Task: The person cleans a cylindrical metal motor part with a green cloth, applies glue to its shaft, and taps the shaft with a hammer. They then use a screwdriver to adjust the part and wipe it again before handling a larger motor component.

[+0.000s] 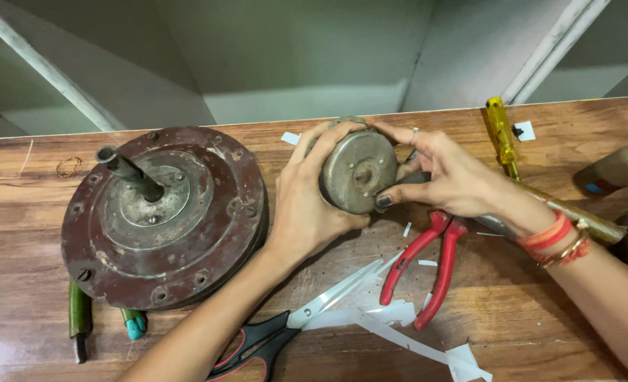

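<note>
Left hand (307, 205) and right hand (445, 173) gripping round grey metal motor (356, 170), wooden table (512, 332)

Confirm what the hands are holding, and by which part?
Both hold the round metal drum: left hand wraps its left rim, right hand takes the right rim, thumb on the face.

Two bare forearms, one wearing jewellery

The left hand (307, 205), coming up from the lower middle of the frame, is wearing nothing on wrist or forearm, with no sleeve showing. The right hand (448, 177), entering from the lower right, is wearing a thin pale ring (414, 132), dark polish on the thumbnail (384, 201), and stacked orange-red and gold bangles (558, 240) circling the wrist.
</note>
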